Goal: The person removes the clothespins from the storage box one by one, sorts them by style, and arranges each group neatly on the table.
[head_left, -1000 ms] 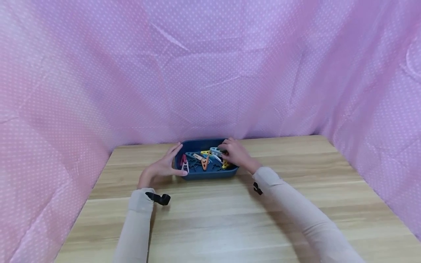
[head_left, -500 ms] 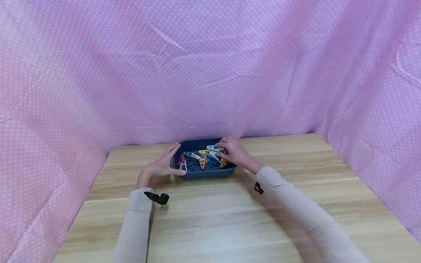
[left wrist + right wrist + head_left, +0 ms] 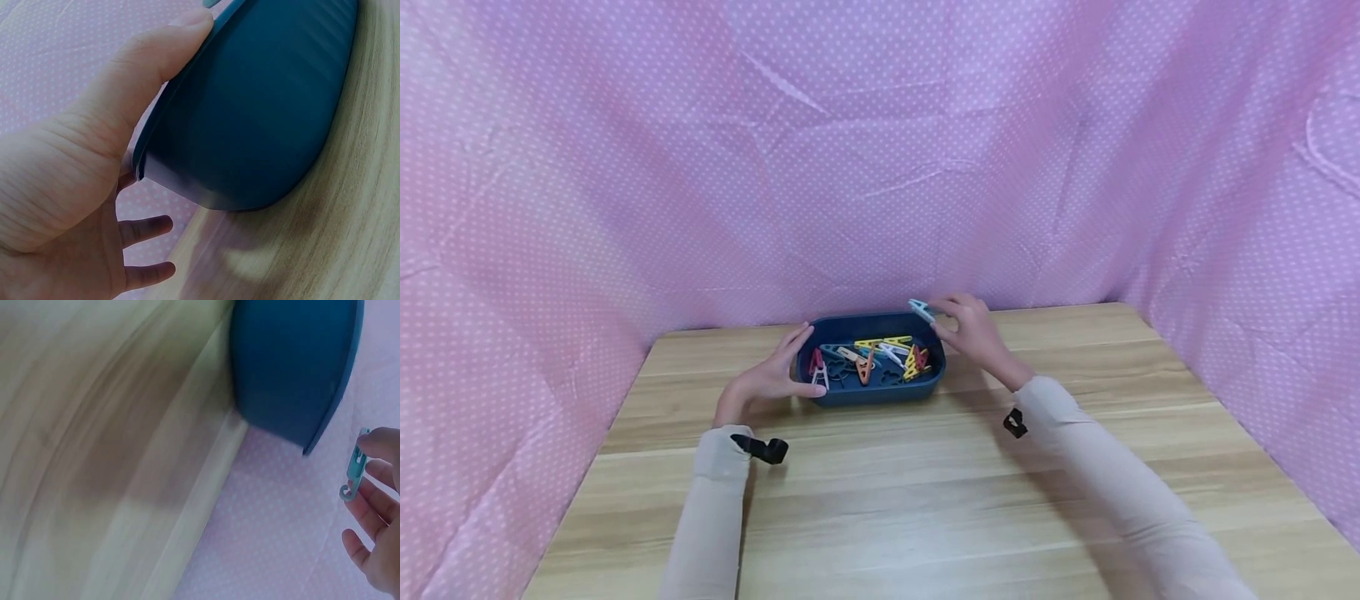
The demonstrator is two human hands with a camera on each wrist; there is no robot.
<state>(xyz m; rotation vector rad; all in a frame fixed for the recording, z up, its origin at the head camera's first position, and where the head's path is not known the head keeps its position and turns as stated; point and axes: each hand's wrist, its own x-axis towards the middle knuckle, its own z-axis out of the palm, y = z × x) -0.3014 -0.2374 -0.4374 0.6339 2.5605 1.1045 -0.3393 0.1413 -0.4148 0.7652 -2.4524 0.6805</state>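
A dark blue plastic bin [image 3: 880,397] stands at the table's back edge with several coloured clothespins inside. My left hand [image 3: 769,379] holds its left end, thumb over the near rim and fingers at the far side; in the left wrist view two fingers extend free below the rim. My right hand [image 3: 976,332] pinches a light blue clothespin [image 3: 921,311] between thumb and fingers, above the bin's far right corner. The right wrist view shows this clothespin [image 3: 355,464] with its hooked end downward. Inside lie an orange clothespin [image 3: 866,367] and a white clothespin [image 3: 892,356].
Yellow and red clothespins [image 3: 916,362] lie at the bin's right end, a pink one [image 3: 817,360] at its left. The wooden table [image 3: 880,500] extends toward me. A pink dotted cloth [image 3: 880,167] hangs behind and at both sides.
My right hand has lifted the light blue clothespin out of the bin, moving up and to the right. My left hand stays at the bin's left end.
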